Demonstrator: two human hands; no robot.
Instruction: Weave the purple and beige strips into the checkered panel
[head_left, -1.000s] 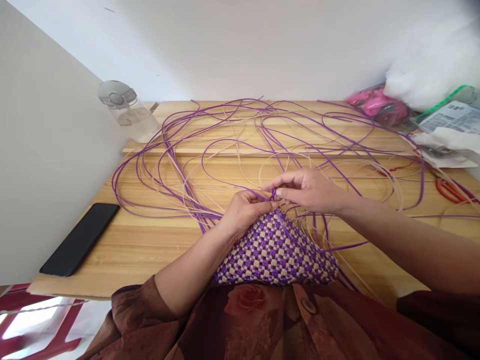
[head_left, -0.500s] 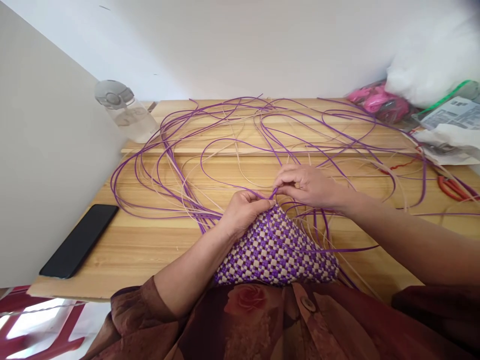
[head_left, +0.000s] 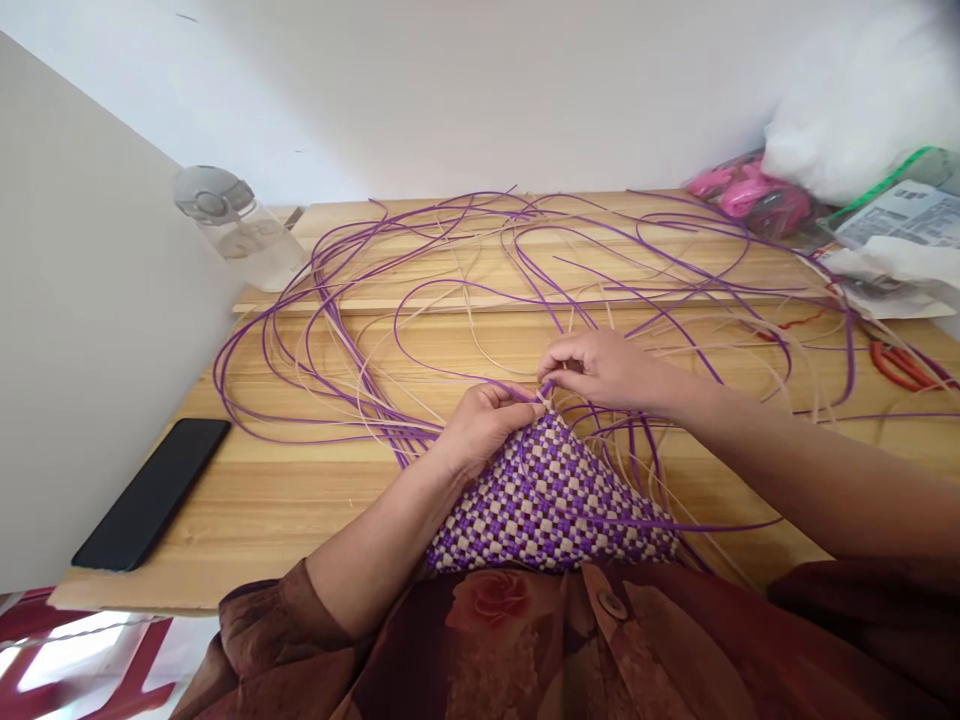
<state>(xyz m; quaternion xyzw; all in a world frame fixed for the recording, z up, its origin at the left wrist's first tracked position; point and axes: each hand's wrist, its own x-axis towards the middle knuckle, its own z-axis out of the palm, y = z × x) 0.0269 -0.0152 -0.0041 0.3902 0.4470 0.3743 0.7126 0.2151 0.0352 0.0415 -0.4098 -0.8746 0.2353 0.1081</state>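
A woven piece (head_left: 547, 500) in a purple and cream check lies against my body at the near edge of the wooden table (head_left: 300, 500). My left hand (head_left: 484, 425) grips its upper corner and pinches strands there. My right hand (head_left: 600, 368) pinches a purple strip (head_left: 548, 386) just above that corner, fingertips close to those of the left hand. Long loose purple and cream strips (head_left: 465, 290) run from the weave and loop across the table.
A black phone (head_left: 154, 492) lies at the near left. A clear bottle (head_left: 232, 232) stands at the far left by the wall. Pink items in a bag (head_left: 750, 195), papers (head_left: 892, 250) and red-handled scissors (head_left: 904, 365) sit at the right.
My right hand has drawn in slightly toward the weave's corner, still pinching the purple strip. A purple strip now lies across the weave's right side. My view has shifted a little.
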